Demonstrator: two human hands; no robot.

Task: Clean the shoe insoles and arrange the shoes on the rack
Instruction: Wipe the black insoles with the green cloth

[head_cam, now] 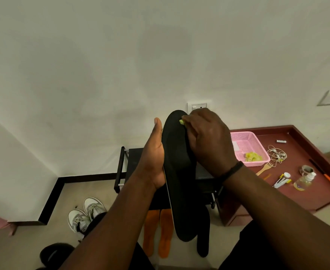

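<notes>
Head view, middle of the frame: the left hand (153, 162) holds the black insole (176, 172) upright; the right hand (209, 141) pinches a yellow cloth (182, 121) at its top; cleaning step, I think; next, rub downward.

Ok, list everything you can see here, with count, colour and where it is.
insole: 1, black, held upright between the hands
cloth: 1, yellow-green, at the insole's top
orange insoles: 2, on the floor
black insole: 1, on the floor right of those
sneakers: 2, white-grey, floor left
rack: 1, black, by the wall
basket: 1, pink, on the table
table: 1, maroon, right
cable: 1, white, on the table
fork: 1, wooden, on the table
left hand: holds the insole
right hand: grips the cloth
</notes>
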